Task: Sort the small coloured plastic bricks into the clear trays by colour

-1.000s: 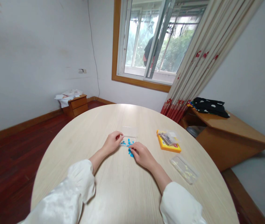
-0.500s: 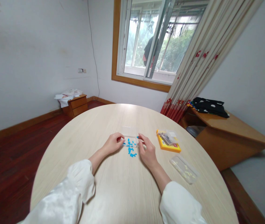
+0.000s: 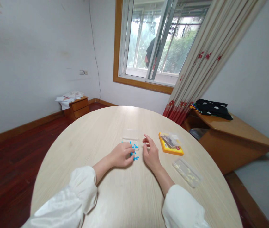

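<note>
My left hand is low over the table, thumb and fingers curled around small blue pieces lying in front of the box. Its fingers partly cover the pile and the box's left side. A clear plastic box lies with its lid opened away from me, and more blue pieces are inside. A few loose blue pieces lie on the table just right of my left thumb. To the right of the box, my right hand is open, fingers apart, with nothing visible in it.
A yellow box with a clear packet on top lies to the right. Nearer me is a clear case with pale yellow pieces. The round table carries everything; a wooden desk stands beyond its right edge.
My left hand has moved from the box's left edge toward me and right, onto the loose blue pieces. The blue piece at my right fingertips no longer shows, and those fingers have spread.
</note>
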{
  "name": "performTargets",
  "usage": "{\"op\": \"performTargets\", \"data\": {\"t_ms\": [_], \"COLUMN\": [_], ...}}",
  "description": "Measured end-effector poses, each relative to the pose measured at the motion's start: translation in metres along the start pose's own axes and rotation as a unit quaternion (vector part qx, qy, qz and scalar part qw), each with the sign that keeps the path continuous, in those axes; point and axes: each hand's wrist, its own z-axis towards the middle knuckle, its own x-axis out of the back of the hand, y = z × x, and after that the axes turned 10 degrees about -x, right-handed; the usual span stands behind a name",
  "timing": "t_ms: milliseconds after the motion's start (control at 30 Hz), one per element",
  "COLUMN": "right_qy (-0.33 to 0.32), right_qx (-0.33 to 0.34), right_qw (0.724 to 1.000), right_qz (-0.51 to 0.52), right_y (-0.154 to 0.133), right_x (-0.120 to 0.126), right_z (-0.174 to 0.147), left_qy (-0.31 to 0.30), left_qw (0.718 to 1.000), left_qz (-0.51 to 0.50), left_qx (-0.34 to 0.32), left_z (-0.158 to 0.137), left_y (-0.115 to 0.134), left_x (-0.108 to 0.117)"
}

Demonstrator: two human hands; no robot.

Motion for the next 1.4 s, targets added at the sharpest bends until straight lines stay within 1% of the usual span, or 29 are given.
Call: {"op": "performTargets", "data": {"t_ms": [100,200,300,667,833,1067,1400], "right_qy": [0.012,0.013,0.011,0.008,0.006,0.005,0.002], "right_qx": [-0.01,-0.014,-0.016,-0.021,-0.023,-0.025,-0.024], "right_qw": [1.0,1.0,1.0,1.0,1.0,1.0,1.0], "right_qz": [-0.003,-0.005,-0.006,-0.004,-0.001,0.002,-0.001], "right_y": [0.0009,0.0016,0.0023,0.003,0.0051,0.0046,0.0054], "right_x": [0.0014,0.0017,0.0015,0.0006,-0.0002,0.0003,0.0004], "right_z": [0.0013,0.0016,0.0013,0.0018,0.0016,0.0011,0.0016], "left_qy": [-0.058,-0.1,-0.12,-0.124,-0.14,-0.134,-0.14], "left_qw": [0.998,0.995,0.992,0.992,0.99,0.991,0.99], "left_qz": [-0.004,-0.012,-0.019,-0.015,-0.005,-0.016,-0.026], "left_qx": [-0.03,-0.027,-0.015,-0.022,-0.016,-0.011,-0.005], "left_z": [0.0033,0.0051,0.0054,0.0004,0.0014,0.0023,0.003], "left_y": [0.0082,0.0104,0.0093,0.0006,0.0012,0.0022,0.0007], "left_x": [-0.0013,-0.0003,0.0002,-0.0084,-0.0075,-0.0066,-0.0088]}}
